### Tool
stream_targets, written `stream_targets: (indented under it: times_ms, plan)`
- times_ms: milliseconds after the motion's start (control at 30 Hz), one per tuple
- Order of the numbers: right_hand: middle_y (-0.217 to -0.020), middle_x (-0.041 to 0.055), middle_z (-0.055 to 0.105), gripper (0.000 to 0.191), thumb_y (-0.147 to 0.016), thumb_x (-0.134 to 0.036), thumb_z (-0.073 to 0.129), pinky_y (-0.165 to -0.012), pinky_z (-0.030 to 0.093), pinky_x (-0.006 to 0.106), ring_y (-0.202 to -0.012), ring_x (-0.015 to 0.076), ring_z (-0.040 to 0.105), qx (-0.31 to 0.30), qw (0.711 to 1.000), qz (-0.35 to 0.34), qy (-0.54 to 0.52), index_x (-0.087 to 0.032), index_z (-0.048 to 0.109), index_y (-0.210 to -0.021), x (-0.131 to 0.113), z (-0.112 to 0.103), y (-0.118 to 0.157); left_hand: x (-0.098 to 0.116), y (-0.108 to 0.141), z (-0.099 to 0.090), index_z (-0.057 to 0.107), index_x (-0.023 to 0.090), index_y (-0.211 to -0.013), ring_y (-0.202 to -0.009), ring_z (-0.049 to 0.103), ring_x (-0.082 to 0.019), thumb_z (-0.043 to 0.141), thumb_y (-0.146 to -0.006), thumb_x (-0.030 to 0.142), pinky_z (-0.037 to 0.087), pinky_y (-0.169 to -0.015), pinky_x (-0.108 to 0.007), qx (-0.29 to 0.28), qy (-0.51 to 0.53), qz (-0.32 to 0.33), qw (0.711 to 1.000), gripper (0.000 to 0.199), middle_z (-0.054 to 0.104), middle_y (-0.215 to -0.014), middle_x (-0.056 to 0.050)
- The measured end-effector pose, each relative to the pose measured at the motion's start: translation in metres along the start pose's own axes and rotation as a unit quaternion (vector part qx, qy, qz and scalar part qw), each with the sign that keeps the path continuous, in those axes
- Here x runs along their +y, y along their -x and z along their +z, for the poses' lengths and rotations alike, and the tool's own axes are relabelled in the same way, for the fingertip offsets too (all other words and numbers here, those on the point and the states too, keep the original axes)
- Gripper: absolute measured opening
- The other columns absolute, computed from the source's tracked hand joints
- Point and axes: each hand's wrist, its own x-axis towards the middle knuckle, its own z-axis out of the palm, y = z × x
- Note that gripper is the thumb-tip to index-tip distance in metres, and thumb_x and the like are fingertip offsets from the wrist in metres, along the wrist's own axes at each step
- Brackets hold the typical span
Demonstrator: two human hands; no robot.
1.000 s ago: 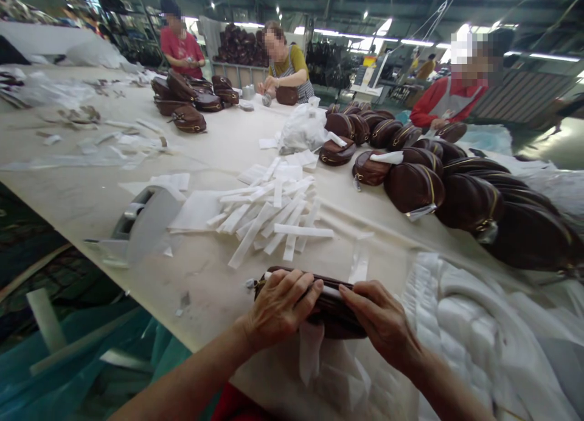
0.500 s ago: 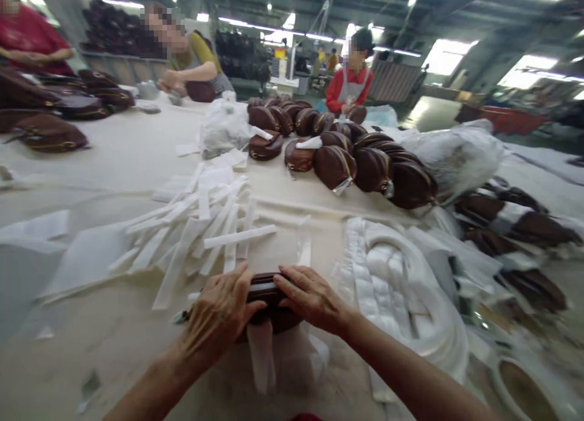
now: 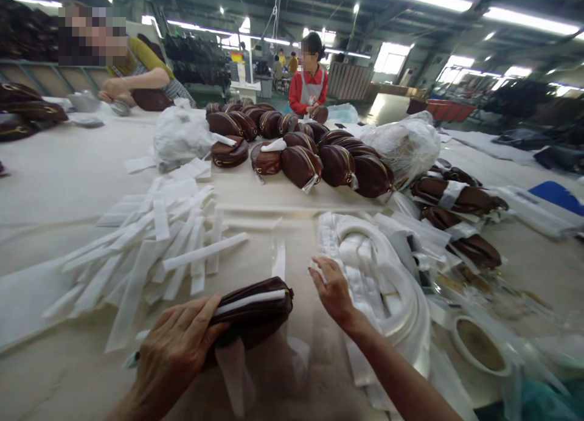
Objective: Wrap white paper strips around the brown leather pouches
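My left hand grips the near-left end of a small dark brown leather bag, thumb on the near side and fingers over the top. A white strip lies along the bag's top. Thin translucent white wrapping hangs from its near side. My right hand is off the bag, raised to its right, with fingers bent and apart; nothing clear shows in them. Just beyond it lies a coil of folded white plastic sleeves.
Many white foam strips are spread at left. Several finished brown bags stand in rows behind, between plastic bundles. Wrapped bags and a tape roll lie at right. Two co-workers are across the table.
My right hand has let go of the bag and moved right, toward the coil. The bag now tilts up to the right in my left hand. The view has turned right.
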Motion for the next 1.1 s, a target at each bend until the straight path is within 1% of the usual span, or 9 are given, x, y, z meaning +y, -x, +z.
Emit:
stream_targets:
  times_ms: [100,167,300,467,600,733,867,1000,1100]
  plan:
    - [-0.090,0.0114,0.064,0.025,-0.087,-0.031,0.048,-0.083,0.049,0.042,-0.086,0.0224,0.059,-0.005,0.998,0.060,0.021,-0.015,0.064,-0.095,0.034,-0.003,0.003,0.000,0.001,0.002,0.059,0.010,-0.110,-0.079,0.064,-0.022,0.052,-0.093,0.027,0.045,-0.075,-0.033,-0.005,0.002,-0.005,1.000,0.025,0.068,-0.092,-0.010]
    - [-0.090,0.0103,0.065,0.025,-0.085,-0.033,0.049,-0.082,0.048,0.039,-0.082,0.0206,0.059,-0.027,0.996,0.080,0.012,-0.016,0.065,-0.094,0.040,0.001,0.001,0.001,0.003,0.002,0.059,0.009,-0.109,-0.079,0.065,-0.021,0.053,-0.092,0.026,0.045,-0.076,-0.033,-0.002,0.009,-0.006,1.000,0.024,0.068,-0.092,-0.010]
    - [-0.086,0.0077,0.068,0.026,-0.083,-0.038,0.051,-0.076,0.047,0.030,-0.076,0.0178,0.060,-0.102,0.987,0.119,-0.041,-0.018,0.068,-0.084,0.026,0.027,-0.017,-0.001,0.005,-0.004,0.059,0.010,-0.108,-0.078,0.064,-0.019,0.052,-0.093,0.025,0.045,-0.076,-0.031,0.001,0.034,-0.017,0.999,0.023,0.067,-0.089,-0.009]
    - [-0.044,0.0026,0.054,0.042,-0.073,-0.049,0.063,-0.054,0.041,0.027,-0.047,0.0140,0.053,-0.193,0.953,0.203,-0.114,-0.017,0.056,-0.047,0.009,0.070,-0.048,-0.004,-0.001,-0.019,0.057,0.012,-0.112,-0.083,0.062,-0.018,0.051,-0.094,0.028,0.045,-0.079,-0.029,-0.013,0.093,-0.038,0.995,0.025,0.066,-0.093,-0.008]
    - [-0.046,0.0017,0.058,0.036,-0.062,-0.048,0.072,-0.049,0.041,0.025,-0.044,0.0124,0.053,-0.232,0.921,0.224,-0.219,-0.014,0.063,-0.056,-0.005,0.086,-0.062,0.002,-0.014,-0.020,0.056,0.013,-0.111,-0.079,0.062,-0.016,0.046,-0.096,0.032,0.046,-0.074,-0.029,-0.018,0.160,-0.034,0.986,0.027,0.067,-0.089,-0.007]
    - [-0.072,0.0046,0.070,0.043,-0.063,-0.055,0.069,-0.062,0.050,0.029,-0.061,0.0143,0.062,-0.246,0.891,0.180,-0.337,-0.016,0.071,-0.082,-0.027,0.068,-0.065,0.015,-0.025,-0.010,0.057,0.013,-0.101,-0.070,0.061,-0.015,0.040,-0.097,0.039,0.046,-0.066,-0.028,-0.040,0.200,-0.038,0.978,0.031,0.067,-0.080,-0.005]
    - [-0.075,0.0033,0.071,0.027,-0.061,-0.044,0.077,-0.072,0.051,0.030,-0.072,0.0155,0.064,-0.285,0.865,0.104,-0.400,-0.020,0.073,-0.072,-0.051,0.036,-0.060,0.023,-0.025,-0.001,0.057,0.013,-0.100,-0.071,0.063,-0.016,0.042,-0.096,0.043,0.047,-0.067,-0.029,-0.085,0.217,-0.042,0.972,0.034,0.067,-0.080,-0.006]
    - [-0.076,0.0033,0.070,0.005,-0.074,-0.026,0.072,-0.069,0.051,0.024,-0.072,0.0131,0.064,-0.313,0.846,-0.045,-0.430,-0.022,0.075,-0.075,-0.069,0.018,-0.051,0.026,-0.010,0.004,0.055,0.014,-0.108,-0.071,0.064,-0.018,0.048,-0.089,0.055,0.050,-0.065,-0.029,-0.093,0.222,-0.122,0.963,0.045,0.068,-0.084,-0.006]
    - [-0.081,0.0045,0.070,0.004,-0.078,-0.022,0.069,-0.070,0.051,0.023,-0.075,0.0128,0.065,-0.296,0.846,-0.091,-0.434,-0.021,0.074,-0.078,-0.074,0.015,-0.048,0.028,0.001,0.005,0.039,0.014,-0.130,-0.076,0.064,-0.019,0.052,-0.087,0.047,0.051,-0.076,-0.033,-0.086,0.231,-0.152,0.957,0.055,0.068,-0.090,-0.007]
